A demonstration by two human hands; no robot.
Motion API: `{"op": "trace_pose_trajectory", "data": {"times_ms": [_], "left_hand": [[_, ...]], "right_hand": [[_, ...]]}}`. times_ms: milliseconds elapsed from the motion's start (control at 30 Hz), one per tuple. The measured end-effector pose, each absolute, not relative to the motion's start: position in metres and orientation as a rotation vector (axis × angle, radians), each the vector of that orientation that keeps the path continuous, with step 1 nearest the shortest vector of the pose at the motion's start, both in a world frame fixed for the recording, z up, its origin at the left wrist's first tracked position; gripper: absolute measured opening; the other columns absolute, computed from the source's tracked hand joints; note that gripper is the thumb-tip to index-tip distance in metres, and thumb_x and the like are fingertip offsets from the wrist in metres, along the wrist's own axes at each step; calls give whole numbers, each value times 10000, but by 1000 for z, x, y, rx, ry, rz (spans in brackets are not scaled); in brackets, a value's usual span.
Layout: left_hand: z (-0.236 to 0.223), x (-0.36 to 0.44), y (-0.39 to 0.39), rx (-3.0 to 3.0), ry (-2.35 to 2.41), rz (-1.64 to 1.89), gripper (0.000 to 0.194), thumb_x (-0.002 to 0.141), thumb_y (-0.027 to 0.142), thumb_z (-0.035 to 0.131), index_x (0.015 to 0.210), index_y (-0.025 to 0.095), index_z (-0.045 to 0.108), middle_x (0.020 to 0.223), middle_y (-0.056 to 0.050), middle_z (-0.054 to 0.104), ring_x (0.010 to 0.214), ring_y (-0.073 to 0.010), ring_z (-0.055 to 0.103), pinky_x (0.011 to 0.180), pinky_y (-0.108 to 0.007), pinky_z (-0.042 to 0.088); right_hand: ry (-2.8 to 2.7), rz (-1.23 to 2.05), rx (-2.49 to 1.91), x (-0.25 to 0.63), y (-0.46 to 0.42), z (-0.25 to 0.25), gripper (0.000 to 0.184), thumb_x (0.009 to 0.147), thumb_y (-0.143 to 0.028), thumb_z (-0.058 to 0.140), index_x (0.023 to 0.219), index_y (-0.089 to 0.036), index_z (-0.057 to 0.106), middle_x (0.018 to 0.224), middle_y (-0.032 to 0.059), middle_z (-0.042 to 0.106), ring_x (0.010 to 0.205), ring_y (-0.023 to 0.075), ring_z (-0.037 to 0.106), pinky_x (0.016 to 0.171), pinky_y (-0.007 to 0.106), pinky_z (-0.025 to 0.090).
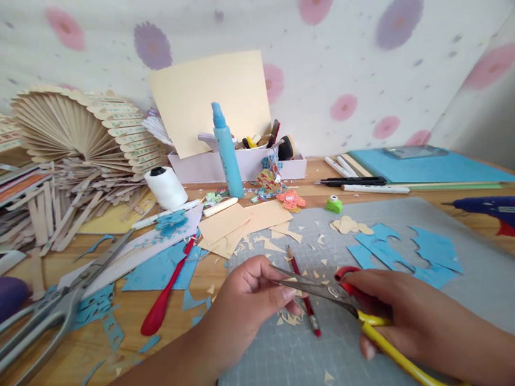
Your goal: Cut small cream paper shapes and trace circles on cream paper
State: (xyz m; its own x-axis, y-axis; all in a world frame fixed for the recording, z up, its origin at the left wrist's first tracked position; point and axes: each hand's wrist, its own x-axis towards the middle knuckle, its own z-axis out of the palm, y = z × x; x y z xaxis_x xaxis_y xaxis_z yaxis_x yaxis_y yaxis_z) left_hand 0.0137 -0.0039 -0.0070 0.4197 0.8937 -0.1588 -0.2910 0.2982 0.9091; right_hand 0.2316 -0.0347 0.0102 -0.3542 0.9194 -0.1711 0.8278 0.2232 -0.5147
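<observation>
My right hand (pixel 403 313) grips a pair of scissors (pixel 363 324) with red and yellow handles, its blades pointing left over the grey cutting mat (pixel 358 372). My left hand (pixel 247 304) is closed in a pinch at the blade tips, holding a small cream paper piece that is mostly hidden by the fingers. Cream paper snippets (pixel 291 319) lie on the mat under both hands. A red pencil (pixel 305 294) lies on the mat just beneath the blades.
Large grey scissors (pixel 45 312) and a red-handled tool (pixel 162 302) lie at the left among blue paper scraps (pixel 159 268). Blue cut pieces (pixel 415 254), a blue glue gun (pixel 510 217), a glue bottle (pixel 227 151), a white spool (pixel 164 187) and wooden sticks (pixel 71 139) surround the mat.
</observation>
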Motion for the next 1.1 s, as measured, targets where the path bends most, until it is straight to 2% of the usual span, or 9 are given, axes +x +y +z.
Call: {"op": "trace_pose_trajectory", "data": {"times_ms": [200,400,600,767,933,1100], "left_hand": [[-6,14,-4,958,773,879,171,644,149,750,627,150,580,578,24,672,542,-86,622,581,-198,467],[-4,13,-5,993,815,855,211,624,178,762,603,154,553,564,16,663,542,-98,617,587,-212,455],[-7,14,-5,988,823,845,248,625,198,777,604,162,533,569,16,667,544,-102,616,583,-217,446],[-5,13,-6,1036,851,847,244,640,236,761,622,165,528,571,19,643,520,-94,572,566,-227,435],[-6,11,-5,1076,881,884,183,666,221,712,673,166,538,539,55,566,514,-70,510,547,-200,394],[-8,11,-4,1059,867,910,180,678,224,710,695,168,540,565,51,563,541,-76,511,570,-209,402]], "right_hand": [[-2304,755,-1625,233,-36,9,262,695,-455,691,751,-206,633,739,35,654,652,220,592,583,298,452],[-2318,725,-1594,232,-37,12,284,733,-490,653,741,-207,621,722,44,660,643,218,599,572,290,452],[-2376,658,-1685,230,-38,7,196,726,-386,662,724,-206,584,726,37,658,621,202,574,546,270,386],[-2358,594,-1798,234,-30,5,286,692,-401,687,626,-217,477,598,-8,551,554,175,483,517,265,313],[-2240,811,-1742,242,-29,12,225,786,-434,510,726,-217,505,698,30,595,650,207,541,571,293,422],[-2307,717,-1658,241,-39,16,188,746,-394,532,833,-231,559,795,66,669,686,248,622,604,340,489]]}}
